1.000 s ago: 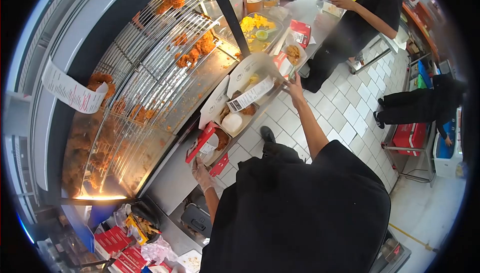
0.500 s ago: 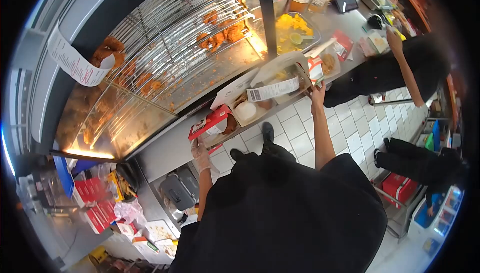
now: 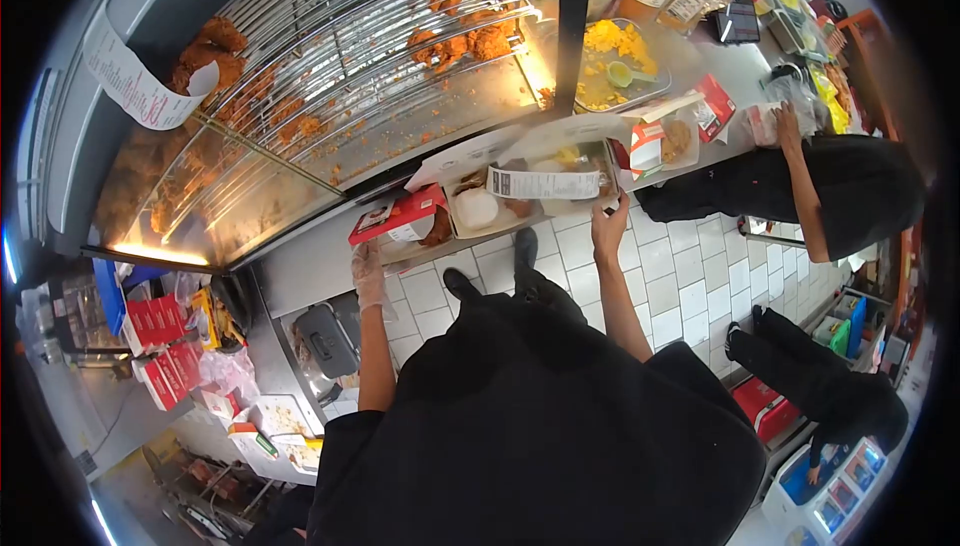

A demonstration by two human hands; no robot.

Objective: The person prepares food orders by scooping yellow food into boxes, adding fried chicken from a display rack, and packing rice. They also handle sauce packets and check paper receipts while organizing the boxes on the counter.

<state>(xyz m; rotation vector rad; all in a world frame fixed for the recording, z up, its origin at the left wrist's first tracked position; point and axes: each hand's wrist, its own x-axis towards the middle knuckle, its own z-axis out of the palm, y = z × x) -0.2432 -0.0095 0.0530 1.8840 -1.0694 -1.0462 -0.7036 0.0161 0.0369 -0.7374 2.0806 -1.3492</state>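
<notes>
My left hand (image 3: 368,274), in a clear plastic glove, grips the near left corner of a red cardboard box (image 3: 398,218) with fried chicken inside. Against that box stands an open-lidded meal box (image 3: 468,231), where a white round-topped item (image 3: 476,210) shows. To its right is a second open food box (image 3: 553,204) with a printed receipt (image 3: 545,184) lying across it. My bare right hand (image 3: 608,234) pinches this box at its near right corner. The boxes sit in a row at the counter edge; my fingertips are partly hidden behind them.
Behind the boxes is a lit warming cabinet (image 3: 330,161) with fried chicken (image 3: 470,38) on wire racks. A tray of yellow food (image 3: 610,56) and a red-and-white carton (image 3: 648,144) are to the right. A co-worker's hand (image 3: 788,128) touches a package there; another person stands lower right.
My view has shifted, so the cabinet appears farther right. My right hand has moved from beside the red-and-white carton to the receipt-covered box's corner. The co-worker's hand has come down onto a package.
</notes>
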